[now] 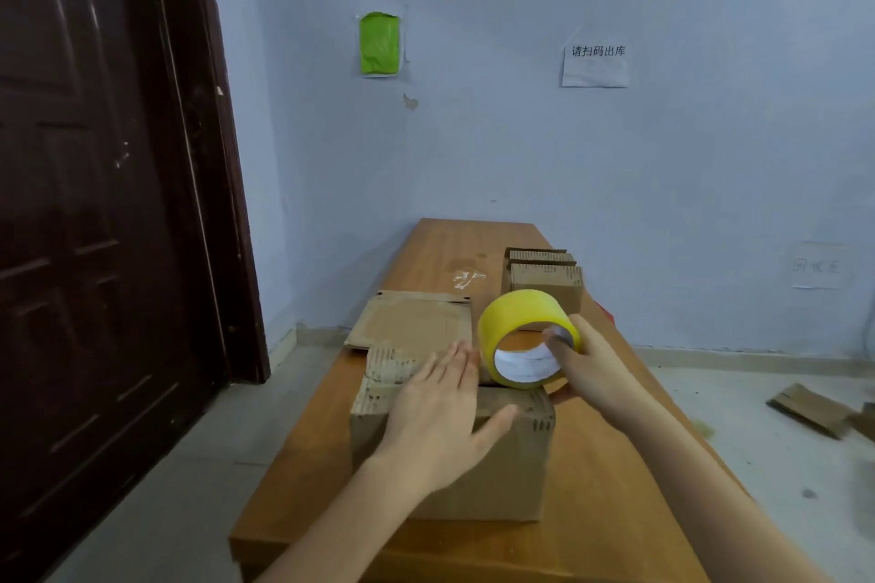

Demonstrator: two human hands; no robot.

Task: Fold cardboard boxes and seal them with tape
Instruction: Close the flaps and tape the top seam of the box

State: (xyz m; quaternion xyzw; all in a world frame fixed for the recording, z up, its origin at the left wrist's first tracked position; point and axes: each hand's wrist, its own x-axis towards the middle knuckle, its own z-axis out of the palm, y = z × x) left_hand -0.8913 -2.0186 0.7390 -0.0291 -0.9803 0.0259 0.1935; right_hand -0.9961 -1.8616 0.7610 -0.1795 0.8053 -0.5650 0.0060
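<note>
A folded brown cardboard box (502, 473) stands on the wooden table (611, 511) near its front edge. My left hand (440, 417) lies flat on the box's top flaps, fingers spread, pressing them down. My right hand (592, 369) holds a yellow roll of tape (521, 336) at the box's far right top edge, thumb inside the roll's core. The roll stands on edge with its opening facing me.
A flattened cardboard sheet (412, 322) lies behind the box. Further back on the right stands a stack of small folded boxes (544, 279). A dark door (94, 204) is at the left. Cardboard scraps (809, 409) lie on the floor at the right.
</note>
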